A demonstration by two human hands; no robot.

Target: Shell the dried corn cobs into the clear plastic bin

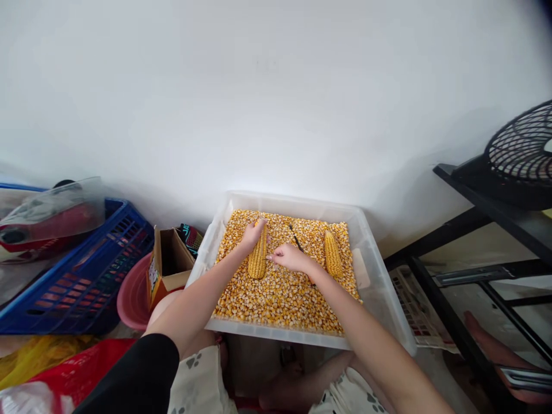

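My left hand [253, 234] is wrapped round the upper end of an ear of corn [257, 263], whose lower end points toward me over the loose kernels [267, 302]. Just right of that ear, my right hand [290, 257] is closed in a pinch, its fingertips close to the cob's side. Whatever sits between those fingertips is too small to make out. A thin dark tool [295, 234] lies on the kernels, partly hidden beneath my right hand and wrist. Farther right, a second ear of corn [332, 255] rests on the kernels.
A translucent plastic bin [388, 287] holds the kernels, against a white wall. On the left are an open cardboard box [170, 276], a pink basin [131, 293] and a blue crate [81, 287]. A black metal rack [466, 215] with a fan [524, 146] stands right.
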